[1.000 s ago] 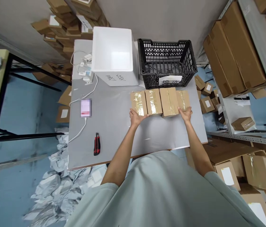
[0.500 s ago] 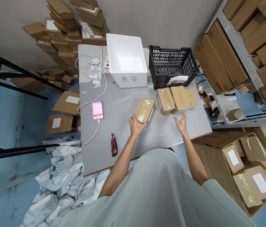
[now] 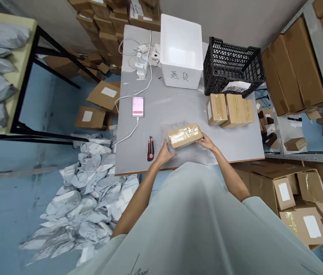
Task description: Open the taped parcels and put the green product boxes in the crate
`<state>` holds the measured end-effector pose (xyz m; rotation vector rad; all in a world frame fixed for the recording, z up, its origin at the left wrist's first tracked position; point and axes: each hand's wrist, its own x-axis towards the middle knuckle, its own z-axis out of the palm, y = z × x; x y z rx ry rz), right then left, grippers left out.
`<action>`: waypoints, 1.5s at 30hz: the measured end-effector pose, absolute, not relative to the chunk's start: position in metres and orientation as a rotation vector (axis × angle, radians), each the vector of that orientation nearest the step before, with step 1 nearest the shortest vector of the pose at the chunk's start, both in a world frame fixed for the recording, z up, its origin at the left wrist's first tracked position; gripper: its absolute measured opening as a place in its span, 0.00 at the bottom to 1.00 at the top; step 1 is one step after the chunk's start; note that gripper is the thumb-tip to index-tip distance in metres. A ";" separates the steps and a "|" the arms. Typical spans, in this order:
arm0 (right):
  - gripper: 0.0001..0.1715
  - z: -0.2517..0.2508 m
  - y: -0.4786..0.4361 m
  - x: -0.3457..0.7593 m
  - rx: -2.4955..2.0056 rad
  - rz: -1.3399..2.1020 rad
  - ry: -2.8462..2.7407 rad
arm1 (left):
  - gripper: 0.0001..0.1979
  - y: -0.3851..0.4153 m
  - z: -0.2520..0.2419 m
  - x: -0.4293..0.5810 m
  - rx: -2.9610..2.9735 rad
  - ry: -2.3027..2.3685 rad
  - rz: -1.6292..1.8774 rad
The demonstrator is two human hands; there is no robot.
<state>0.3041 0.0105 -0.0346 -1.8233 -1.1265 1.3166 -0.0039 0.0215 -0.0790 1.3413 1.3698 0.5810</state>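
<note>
A small taped cardboard box (image 3: 185, 135) lies flat near the front of the grey table (image 3: 178, 103). My left hand (image 3: 165, 151) rests against its near left end, fingers curled on the corner. At the box's right end my right hand (image 3: 206, 142) grips it too. Further back on the right, three more taped boxes (image 3: 230, 110) sit side by side. A red and black utility knife (image 3: 150, 148) lies just left of my left hand.
A white foam bin (image 3: 181, 51) and a black plastic crate (image 3: 231, 71) stand at the back. A phone (image 3: 138, 106) on a white cable lies at the left. Grey mailer bags (image 3: 86, 191) litter the floor; cardboard cartons fill the shelves (image 3: 299, 65) at the right.
My left hand pulled one box out of the row and brought it toward me; it now lies crosswise at the front. My right hand left the row and came onto that box.
</note>
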 end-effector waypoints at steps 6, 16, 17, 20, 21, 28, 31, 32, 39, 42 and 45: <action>0.41 -0.038 -0.014 0.304 -1.774 1.166 -1.234 | 0.51 0.004 -0.074 0.006 1.151 1.336 0.723; 0.58 -0.005 -0.028 0.322 -1.552 1.145 -1.020 | 0.42 0.002 -0.046 0.018 1.046 1.257 1.002; 0.58 -0.001 -0.027 0.322 -1.521 1.174 -1.018 | 0.43 0.001 -0.046 0.021 1.019 1.251 0.993; 0.59 0.008 -0.023 0.327 -1.500 1.217 -1.022 | 0.40 0.003 -0.048 0.027 0.974 1.250 0.981; 0.59 0.010 -0.023 0.329 -1.507 1.223 -1.009 | 0.38 0.005 -0.048 0.028 0.981 1.251 0.991; 0.61 0.013 -0.032 0.340 -1.533 1.445 -0.750 | 0.34 0.029 -0.034 0.027 0.965 1.238 0.980; 0.57 0.019 -0.037 0.340 -1.439 1.465 -0.827 | 0.33 0.037 -0.027 0.025 0.919 1.197 0.908; 0.57 0.020 -0.037 0.339 -1.412 1.461 -0.852 | 0.33 0.039 -0.025 0.024 0.923 1.195 0.887; 0.54 0.018 -0.032 0.337 -1.466 1.295 -0.954 | 0.33 0.037 -0.026 0.022 1.017 1.245 0.799; 0.51 0.017 -0.029 0.339 -1.545 1.208 -0.962 | 0.34 0.033 -0.028 0.024 1.041 1.296 0.787; 0.49 0.018 -0.025 0.343 -1.594 1.167 -0.940 | 0.37 0.030 -0.030 0.026 1.112 1.351 0.791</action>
